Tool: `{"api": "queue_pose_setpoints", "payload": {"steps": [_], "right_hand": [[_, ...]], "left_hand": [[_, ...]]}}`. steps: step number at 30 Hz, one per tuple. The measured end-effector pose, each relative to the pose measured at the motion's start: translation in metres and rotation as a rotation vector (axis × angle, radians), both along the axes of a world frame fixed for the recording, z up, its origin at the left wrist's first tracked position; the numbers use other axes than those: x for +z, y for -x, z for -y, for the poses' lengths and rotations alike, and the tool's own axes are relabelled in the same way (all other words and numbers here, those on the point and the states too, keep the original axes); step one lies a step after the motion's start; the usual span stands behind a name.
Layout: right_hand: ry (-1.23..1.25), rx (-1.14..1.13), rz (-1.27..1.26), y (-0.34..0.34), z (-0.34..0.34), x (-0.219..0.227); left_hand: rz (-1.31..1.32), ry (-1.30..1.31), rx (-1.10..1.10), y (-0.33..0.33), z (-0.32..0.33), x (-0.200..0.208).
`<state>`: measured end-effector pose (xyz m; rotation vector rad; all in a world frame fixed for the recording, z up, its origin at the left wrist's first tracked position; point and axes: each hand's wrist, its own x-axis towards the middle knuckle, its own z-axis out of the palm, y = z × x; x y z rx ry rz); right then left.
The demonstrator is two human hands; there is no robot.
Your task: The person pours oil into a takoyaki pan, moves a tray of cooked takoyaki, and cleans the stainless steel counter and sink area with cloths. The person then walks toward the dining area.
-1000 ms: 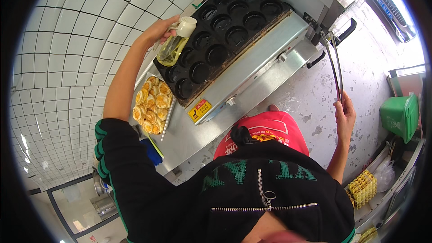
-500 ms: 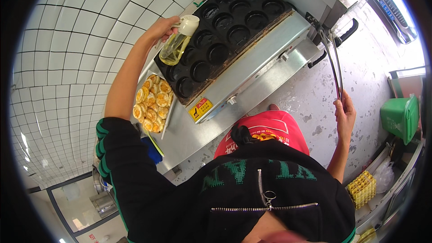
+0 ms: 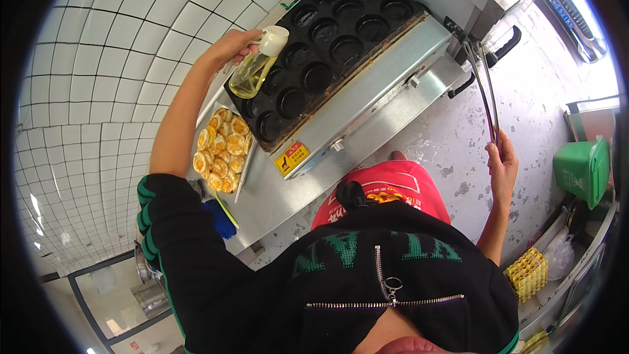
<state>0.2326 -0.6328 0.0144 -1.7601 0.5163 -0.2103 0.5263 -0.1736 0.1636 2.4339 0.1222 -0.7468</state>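
My left hand (image 3: 234, 47) is closed round the handle of a clear oil jug (image 3: 252, 76) with a cream lid and yellow oil inside. The jug hangs tilted over the near left part of a black griddle (image 3: 333, 52) with rows of round moulds. Dark moulds show no batter in them. Off to the right, away from the griddle, my right hand (image 3: 502, 162) grips long metal tongs (image 3: 488, 92), their tips pointing away from me. Left of the griddle, a tray (image 3: 247, 170) holds several golden-brown round cakes (image 3: 221, 147).
The griddle stands on a steel counter (image 3: 275, 203) along a white tiled wall (image 3: 124, 39). A blue cloth (image 3: 219, 218) lies near the tray. To the right are a green bin (image 3: 582, 172), yellow egg trays (image 3: 526, 275) and a plastic bag (image 3: 559, 255).
My left hand and the oil jug have shifted slightly to the left. My right hand with the tongs stays almost where it was.
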Motion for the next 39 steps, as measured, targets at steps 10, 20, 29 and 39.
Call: {"api": "queue_pose_setpoints", "payload": {"steps": [10,20,29,39], "right_hand": [[0.008,0.017,-0.004,-0.003,-0.004,0.0],[0.011,0.031,-0.002,-0.003,-0.006,-0.007],[-0.029,0.014,-0.009,-0.003,-0.005,-0.005],[-0.012,0.018,-0.008,-0.002,0.002,-0.007]], "left_hand": [[0.033,-0.036,0.028,0.005,-0.02,-0.007],[-0.054,0.058,0.021,0.031,0.008,0.01],[-0.077,0.094,-0.072,0.05,0.037,0.006],[-0.03,0.017,-0.102,0.051,0.048,0.009]]}}
